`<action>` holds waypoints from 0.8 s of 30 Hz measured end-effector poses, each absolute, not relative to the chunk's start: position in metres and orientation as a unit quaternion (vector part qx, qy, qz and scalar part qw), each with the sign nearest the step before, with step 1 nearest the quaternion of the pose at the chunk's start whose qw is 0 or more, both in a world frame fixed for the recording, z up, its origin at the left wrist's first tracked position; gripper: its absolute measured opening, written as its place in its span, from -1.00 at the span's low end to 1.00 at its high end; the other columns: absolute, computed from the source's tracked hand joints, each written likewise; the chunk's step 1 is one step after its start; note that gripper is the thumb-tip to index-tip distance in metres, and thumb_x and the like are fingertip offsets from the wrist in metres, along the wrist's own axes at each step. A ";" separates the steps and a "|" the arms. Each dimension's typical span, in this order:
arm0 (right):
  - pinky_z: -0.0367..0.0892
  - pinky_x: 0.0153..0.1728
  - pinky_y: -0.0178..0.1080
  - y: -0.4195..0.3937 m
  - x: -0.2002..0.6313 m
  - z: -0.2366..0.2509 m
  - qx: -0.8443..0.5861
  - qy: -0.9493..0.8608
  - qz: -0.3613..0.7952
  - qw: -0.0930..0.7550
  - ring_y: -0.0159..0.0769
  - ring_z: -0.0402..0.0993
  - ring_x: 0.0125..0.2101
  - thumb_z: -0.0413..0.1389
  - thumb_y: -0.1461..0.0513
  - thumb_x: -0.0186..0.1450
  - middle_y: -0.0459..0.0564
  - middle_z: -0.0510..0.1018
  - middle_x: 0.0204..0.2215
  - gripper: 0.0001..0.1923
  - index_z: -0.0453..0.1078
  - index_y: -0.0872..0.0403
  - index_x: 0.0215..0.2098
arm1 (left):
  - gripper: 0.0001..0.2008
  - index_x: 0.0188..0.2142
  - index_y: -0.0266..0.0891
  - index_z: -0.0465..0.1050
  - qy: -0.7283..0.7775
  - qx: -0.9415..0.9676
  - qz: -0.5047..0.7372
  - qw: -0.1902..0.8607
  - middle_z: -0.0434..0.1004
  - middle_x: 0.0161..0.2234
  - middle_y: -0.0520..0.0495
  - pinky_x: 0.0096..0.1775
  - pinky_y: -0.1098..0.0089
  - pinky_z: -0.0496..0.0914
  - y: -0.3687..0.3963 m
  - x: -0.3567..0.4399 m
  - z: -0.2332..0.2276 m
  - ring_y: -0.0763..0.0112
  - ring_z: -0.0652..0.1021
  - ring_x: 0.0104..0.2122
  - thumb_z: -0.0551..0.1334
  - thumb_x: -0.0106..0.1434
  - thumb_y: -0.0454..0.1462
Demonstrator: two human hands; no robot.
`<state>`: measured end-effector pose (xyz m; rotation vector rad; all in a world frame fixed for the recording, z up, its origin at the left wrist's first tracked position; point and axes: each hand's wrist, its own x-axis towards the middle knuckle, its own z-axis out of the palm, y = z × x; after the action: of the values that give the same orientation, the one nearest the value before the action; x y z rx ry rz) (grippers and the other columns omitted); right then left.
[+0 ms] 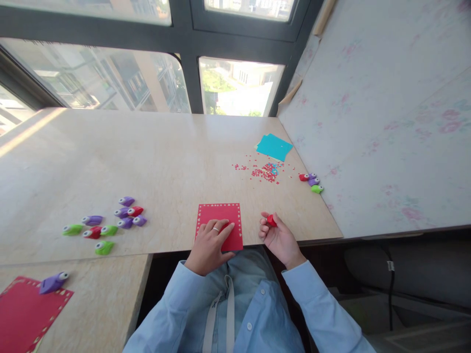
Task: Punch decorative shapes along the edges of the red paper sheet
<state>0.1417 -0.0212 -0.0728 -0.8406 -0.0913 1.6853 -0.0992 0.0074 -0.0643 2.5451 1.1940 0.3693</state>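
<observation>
A red paper square (220, 215) with small holes punched along its edges lies at the near edge of the beige table (147, 162). My left hand (208, 246) rests flat on its lower part, fingers spread, a ring on one finger. My right hand (278, 239) hovers just right of the paper and pinches a small red craft punch (271, 220) between its fingertips.
Several purple, green and red punches (110, 221) lie scattered at the left. Three more punches (311, 182) sit at the right edge by a wall. Red paper bits (264, 172) and teal sheets (274, 146) lie farther back. Another red sheet (25, 306) with a purple punch (53, 282) lies near left.
</observation>
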 end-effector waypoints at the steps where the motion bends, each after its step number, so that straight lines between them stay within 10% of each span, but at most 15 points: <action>1: 0.32 -0.46 -0.41 -0.021 0.142 -0.073 -0.361 -0.043 0.723 0.588 -0.55 0.35 -0.51 0.34 0.07 0.16 -0.15 0.49 -0.43 -0.67 0.49 0.06 -0.21 | -0.30 0.18 -0.13 0.35 0.418 0.886 0.127 0.155 0.41 0.15 -0.21 0.00 -0.05 0.40 0.007 -0.100 -0.064 -0.02 0.40 0.06 0.46 0.04 -0.19; 10: 0.25 -0.51 -0.43 -0.025 0.135 -0.064 -0.380 -0.077 0.702 0.598 -0.51 0.35 -0.48 0.32 0.30 0.06 -0.13 0.49 -0.38 -0.72 0.44 0.06 -0.26 | -0.75 -0.12 -0.20 0.53 0.462 0.762 0.284 0.355 0.57 -0.11 -0.14 -0.02 0.22 0.41 0.016 -0.107 -0.063 0.26 0.51 -0.11 0.20 0.29 -0.17; 20: -0.06 -0.66 -0.42 -0.016 0.096 -0.061 -0.519 -0.268 0.620 0.524 -0.56 0.03 -0.69 0.32 0.08 0.14 -0.24 0.23 -0.70 -0.72 0.47 0.10 -0.31 | -0.62 -0.43 -0.27 0.41 0.553 0.633 0.326 0.433 0.37 -0.50 0.04 -0.40 0.48 0.23 0.028 -0.108 -0.062 0.48 0.34 -0.47 0.19 0.24 0.02; 24: 0.20 -0.52 -0.35 -0.013 0.082 -0.061 -0.572 -0.441 0.486 0.492 -0.45 0.28 -0.56 0.25 0.09 0.21 -0.08 0.51 -0.49 -0.78 0.56 0.06 -0.28 | -0.63 -0.42 -0.27 0.41 0.544 0.633 0.330 0.440 0.39 -0.49 0.03 -0.39 0.48 0.22 0.027 -0.107 -0.061 0.47 0.35 -0.45 0.18 0.24 0.01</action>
<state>0.0816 -0.0132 -0.0607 -1.3888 -1.0702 1.1809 -0.1066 0.0273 -0.0613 1.5725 1.3523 0.8197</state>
